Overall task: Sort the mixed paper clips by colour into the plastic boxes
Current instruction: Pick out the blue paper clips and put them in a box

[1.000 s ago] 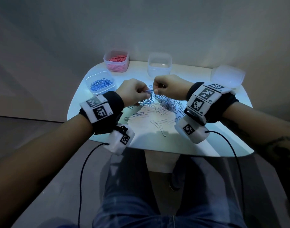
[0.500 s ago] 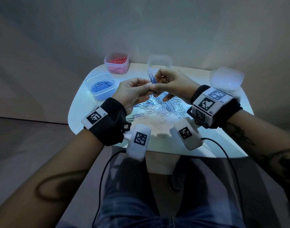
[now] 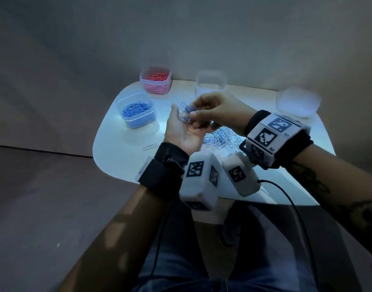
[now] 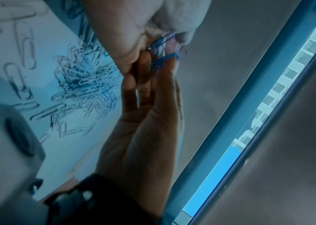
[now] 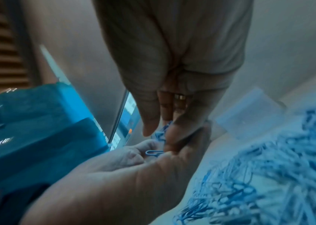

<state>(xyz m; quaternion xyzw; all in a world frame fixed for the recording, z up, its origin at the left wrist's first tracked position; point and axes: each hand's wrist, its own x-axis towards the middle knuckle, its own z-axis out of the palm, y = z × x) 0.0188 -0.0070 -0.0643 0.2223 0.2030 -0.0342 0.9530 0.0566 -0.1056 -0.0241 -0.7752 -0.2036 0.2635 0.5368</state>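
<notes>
Right hand (image 3: 214, 113) pinches blue clips (image 3: 186, 111) | left hand (image 3: 182, 131) cupped beneath, apparently holding some | untangle slowly before boxing.

A small white table (image 3: 122, 159) holds four plastic boxes. One box (image 3: 136, 112) has blue clips, one (image 3: 156, 80) red. A pile of paper clips (image 3: 220, 138) lies in the middle.

Far left: I see the clear plastic box of red paper clips (image 3: 155, 80).
Before it: clear plastic box of blue paper clips (image 3: 136, 112).
Far middle: empty clear plastic box (image 3: 210, 82).
Table centre: heap of mixed paper clips (image 3: 221, 138).
Far right: clear plastic lid (image 3: 298, 103).
</notes>
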